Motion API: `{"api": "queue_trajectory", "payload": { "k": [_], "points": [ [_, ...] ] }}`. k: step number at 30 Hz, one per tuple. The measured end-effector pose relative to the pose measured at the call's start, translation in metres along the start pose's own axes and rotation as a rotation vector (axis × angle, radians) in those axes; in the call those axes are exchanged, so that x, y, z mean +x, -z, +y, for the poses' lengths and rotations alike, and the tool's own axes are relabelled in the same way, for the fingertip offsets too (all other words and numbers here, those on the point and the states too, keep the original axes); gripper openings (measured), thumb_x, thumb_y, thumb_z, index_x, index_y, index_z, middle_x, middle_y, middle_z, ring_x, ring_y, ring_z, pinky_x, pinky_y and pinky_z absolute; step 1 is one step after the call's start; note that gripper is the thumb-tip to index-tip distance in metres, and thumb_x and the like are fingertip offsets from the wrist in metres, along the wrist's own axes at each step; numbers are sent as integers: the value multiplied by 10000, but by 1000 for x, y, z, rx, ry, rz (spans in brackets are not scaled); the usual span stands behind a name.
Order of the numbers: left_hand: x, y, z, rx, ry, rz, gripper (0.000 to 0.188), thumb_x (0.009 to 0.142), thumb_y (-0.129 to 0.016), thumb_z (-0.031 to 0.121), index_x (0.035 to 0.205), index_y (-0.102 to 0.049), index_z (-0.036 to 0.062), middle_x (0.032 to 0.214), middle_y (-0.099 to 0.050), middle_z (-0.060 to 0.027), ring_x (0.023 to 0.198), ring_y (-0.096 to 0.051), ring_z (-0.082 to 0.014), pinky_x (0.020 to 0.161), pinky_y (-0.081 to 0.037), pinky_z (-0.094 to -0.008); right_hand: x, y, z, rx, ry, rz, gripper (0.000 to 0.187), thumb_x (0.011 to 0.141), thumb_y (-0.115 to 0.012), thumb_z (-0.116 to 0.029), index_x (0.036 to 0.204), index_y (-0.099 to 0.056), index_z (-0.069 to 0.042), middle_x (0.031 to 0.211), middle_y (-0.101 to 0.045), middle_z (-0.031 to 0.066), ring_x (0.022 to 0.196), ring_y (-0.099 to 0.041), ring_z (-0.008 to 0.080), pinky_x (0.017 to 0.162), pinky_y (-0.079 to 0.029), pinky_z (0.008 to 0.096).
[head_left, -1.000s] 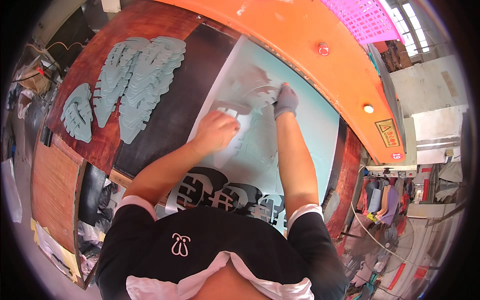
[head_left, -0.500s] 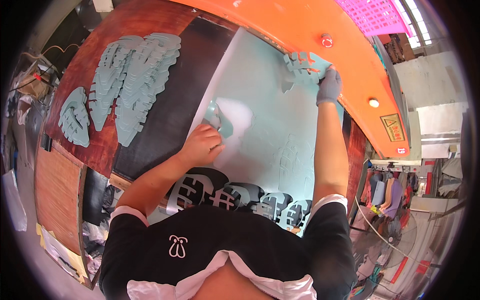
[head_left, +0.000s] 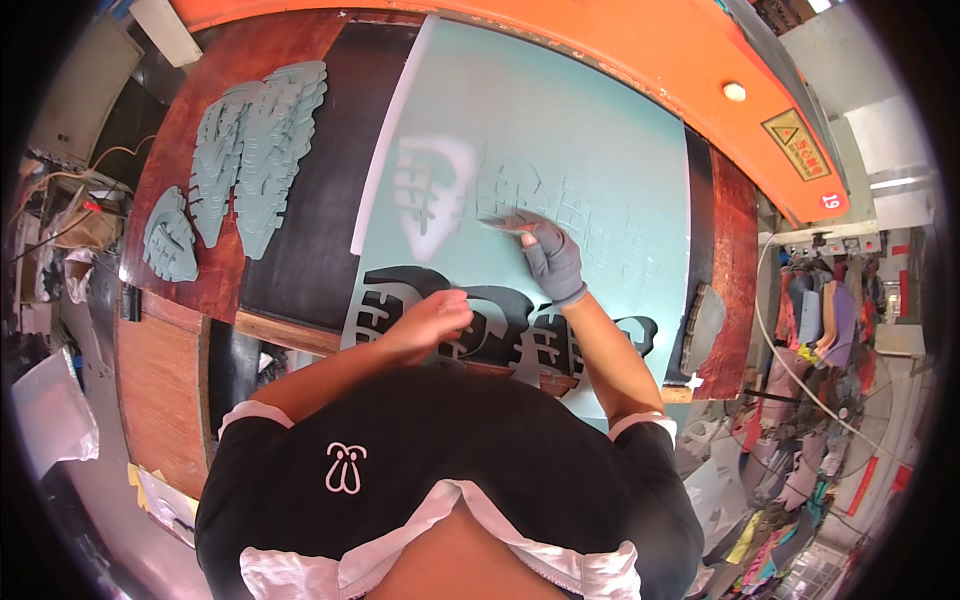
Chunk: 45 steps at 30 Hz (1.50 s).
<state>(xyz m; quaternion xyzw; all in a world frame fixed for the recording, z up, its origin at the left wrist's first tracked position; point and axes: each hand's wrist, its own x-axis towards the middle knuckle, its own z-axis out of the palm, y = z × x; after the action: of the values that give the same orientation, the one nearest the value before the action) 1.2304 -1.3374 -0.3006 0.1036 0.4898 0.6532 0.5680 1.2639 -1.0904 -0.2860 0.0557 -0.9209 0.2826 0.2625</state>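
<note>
A gloved right hand works above the middle of a pale green sheet, its fingers clamped on a thin piece, blurred at the tips. The bare left hand, fingers curled together, hovers by the sheet's near edge, close to dark shapes; whether it grips anything, one cannot tell. A white opening shows left of the sheet's middle, while cut lines mark its right half. Left of the sheet, green cutouts lie piled on a red-brown surface; an orange beam spans its far side. Slender prongs like these probably tear easily: a pinch on the broadest part, a slow peel upward and a free hand flattening the sheet should serve best.
</note>
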Motion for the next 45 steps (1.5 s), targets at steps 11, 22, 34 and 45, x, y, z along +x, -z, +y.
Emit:
{"api": "queue_trajectory", "payload": {
  "k": [11,22,34,45],
  "points": [
    [53,-29,-20,-814,290,-337,303,937,-486,330,1117,-528,91,917,-642,-123,725,-589,-230,731,-479,-411,-6,-6,-5,273,-180,71,204,936,-513,-182,952,-649,-31,869,-665,83,743,-591,151,702,-471,276],
    [60,-29,-23,-866,74,-165,273,959,-446,316,1171,-386,154,1120,-544,-136,727,-525,-211,746,-449,-410,-5,-4,-7,279,-99,67,179,922,-524,-148,831,-600,-14,742,-583,63,693,-537,180,679,-453,284],
    [33,-26,18,-294,90,-277,362,973,-429,333,1219,-427,67,1024,-583,-93,667,-561,-164,684,-494,-348,14,20,10,278,-368,-161,226,872,-554,-191,1007,-614,-19,908,-623,80,863,-580,210,769,-466,320],
    [81,-2,41,1548,-1053,263,351,794,-628,207,1112,-554,78,1249,-492,-89,1219,-404,-284,1040,-300,-465,108,8,59,93,-644,151,258,867,-550,-267,830,-637,-27,681,-552,1,615,-477,89,560,-388,250]
  ]
}}
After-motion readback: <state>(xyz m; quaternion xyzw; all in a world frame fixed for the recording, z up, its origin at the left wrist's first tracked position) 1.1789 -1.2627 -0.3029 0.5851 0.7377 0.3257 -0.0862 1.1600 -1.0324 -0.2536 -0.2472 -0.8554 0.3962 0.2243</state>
